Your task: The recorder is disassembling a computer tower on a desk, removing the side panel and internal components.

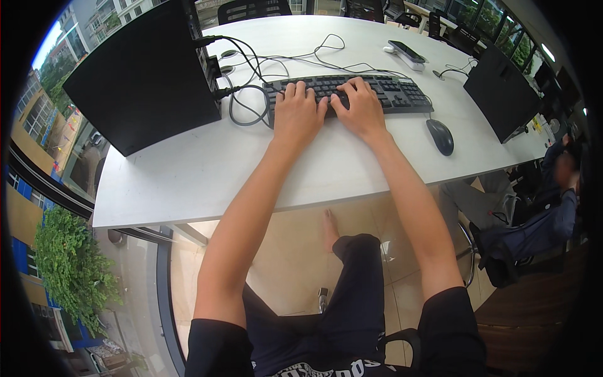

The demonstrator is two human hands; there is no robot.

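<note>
Both of my hands rest on a black keyboard (pixel 397 94) that lies on the white table (pixel 207 169). My left hand (pixel 299 113) covers the left part of the keys, its fingers stretched forward and lying flat. Over the middle of the keys is my right hand (pixel 361 110), its fingers spread and slightly bent. The two thumbs come close to each other near the keyboard's front edge. Neither hand holds anything. A dark mouse (pixel 440 137) lies to the right of my right hand, apart from it.
A large black computer case (pixel 147 78) stands at the left, with black cables (pixel 242 63) running from it. Farther back lies a phone (pixel 406 50) on a white box. Another black case (pixel 502 91) stands at the right, near a seated person (pixel 540 220). Windows line the left side.
</note>
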